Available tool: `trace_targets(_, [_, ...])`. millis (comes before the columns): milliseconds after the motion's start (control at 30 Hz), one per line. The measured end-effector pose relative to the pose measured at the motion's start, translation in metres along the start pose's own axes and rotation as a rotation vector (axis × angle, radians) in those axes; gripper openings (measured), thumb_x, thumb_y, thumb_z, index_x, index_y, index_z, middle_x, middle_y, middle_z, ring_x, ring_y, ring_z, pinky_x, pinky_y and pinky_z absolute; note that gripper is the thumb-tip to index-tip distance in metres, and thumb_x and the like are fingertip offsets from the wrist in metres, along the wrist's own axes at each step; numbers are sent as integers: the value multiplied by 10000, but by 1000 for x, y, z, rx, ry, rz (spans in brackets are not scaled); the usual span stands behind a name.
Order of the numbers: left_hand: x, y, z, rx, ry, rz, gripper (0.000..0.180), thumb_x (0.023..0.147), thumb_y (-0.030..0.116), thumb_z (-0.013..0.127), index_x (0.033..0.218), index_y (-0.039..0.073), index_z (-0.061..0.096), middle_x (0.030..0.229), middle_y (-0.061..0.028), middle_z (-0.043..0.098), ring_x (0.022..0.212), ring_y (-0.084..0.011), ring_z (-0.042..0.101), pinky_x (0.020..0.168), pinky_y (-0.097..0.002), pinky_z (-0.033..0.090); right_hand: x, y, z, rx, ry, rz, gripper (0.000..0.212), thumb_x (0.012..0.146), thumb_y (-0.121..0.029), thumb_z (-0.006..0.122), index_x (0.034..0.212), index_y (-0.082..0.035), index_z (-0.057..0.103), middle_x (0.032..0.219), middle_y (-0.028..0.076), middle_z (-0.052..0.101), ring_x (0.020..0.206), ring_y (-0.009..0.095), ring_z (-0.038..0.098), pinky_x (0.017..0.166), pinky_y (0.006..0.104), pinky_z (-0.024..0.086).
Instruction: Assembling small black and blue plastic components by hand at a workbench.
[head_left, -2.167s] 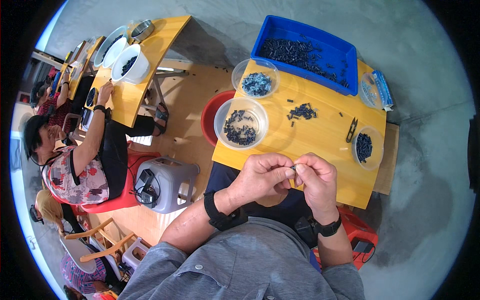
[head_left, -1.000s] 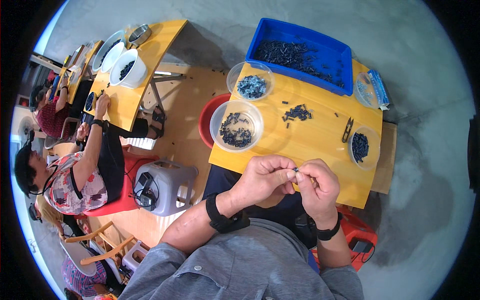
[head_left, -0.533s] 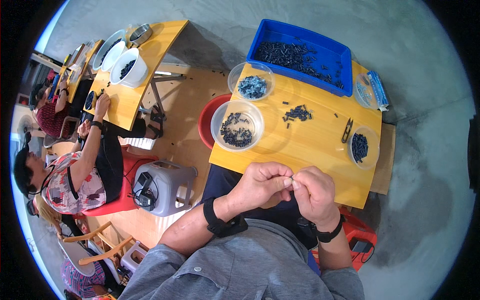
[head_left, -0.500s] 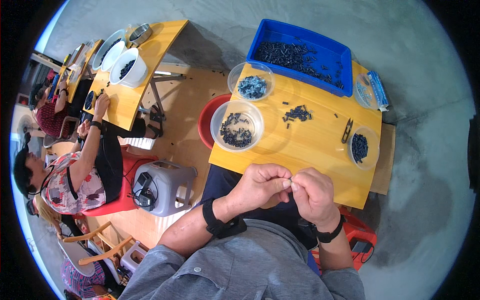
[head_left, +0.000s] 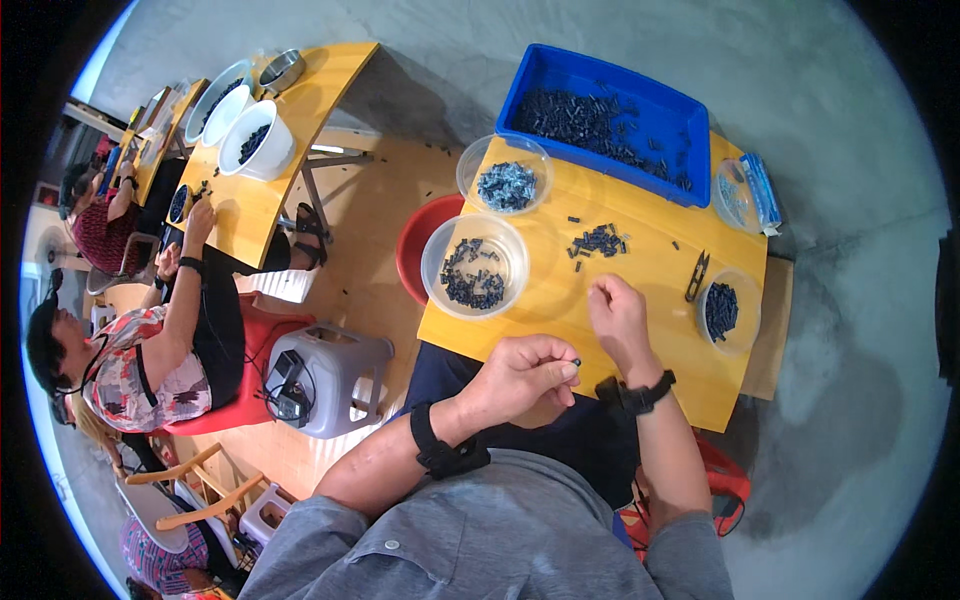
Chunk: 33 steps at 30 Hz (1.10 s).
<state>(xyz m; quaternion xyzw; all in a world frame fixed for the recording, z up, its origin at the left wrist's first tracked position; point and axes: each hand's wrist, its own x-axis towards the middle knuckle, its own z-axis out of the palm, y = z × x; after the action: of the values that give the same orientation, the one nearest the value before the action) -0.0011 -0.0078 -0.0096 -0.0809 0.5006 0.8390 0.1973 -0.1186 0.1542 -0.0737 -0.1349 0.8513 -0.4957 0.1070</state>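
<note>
My left hand (head_left: pixel 525 380) is closed near the table's front edge. It pinches a small dark cylindrical piece (head_left: pixel 576 362) between thumb and forefinger. Apart from it, to the right and farther forward, my right hand (head_left: pixel 620 318) hovers over the yellow table (head_left: pixel 560 310) with its fingers curled together; what they hold, if anything, is hidden. Just beyond the right hand lies a loose pile of short black pieces (head_left: pixel 598 241). To the left of the pile stands a clear bowl (head_left: pixel 513 268) of similar black pieces.
A blue bin (head_left: pixel 600 168) of black pieces stands at the back. Near it are a clear bowl (head_left: pixel 465 172) of bluish pieces and a blue packet (head_left: pixel 764 195). Thread snips (head_left: pixel 697 277) lie by a right-hand tub (head_left: pixel 752 312). Co-workers (head_left: pixel 150 370) sit left, beyond a red bucket (head_left: pixel 412 250).
My hands were together, fingertips meeting at a small piece. The right hand has moved away, forward over the table; the left stays nearly in place with the piece pinched.
</note>
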Motion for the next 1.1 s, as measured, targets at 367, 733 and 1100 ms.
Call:
trace_targets(367, [-3,0,-17,29,63,70,101,939,99,551,968,7,581,835,-43,642,714,-104,639,643,-230,521,42,4,25,-595,70,-134,152,831,-175,592,811,-26,573,839,175,615,761,373,605,672,474,478])
trace_targets(733, [-7,14,-12,-5,59,162,120,942,132,557,991,26,584,845,-31,645,737,-102,638,651,-236,526,19,5,11,2,81,91,76,869,-75,563,871,0,571,723,102,601,572,222,588,527,321,489])
trace_targets(1100, [-13,21,3,44,43,187,116,938,124,560,993,26,587,832,-35,648,725,-93,634,597,-221,521,-41,-55,-15,790,86,306,90,918,-80,541,941,4,564,738,51,584,595,128,587,554,265,528])
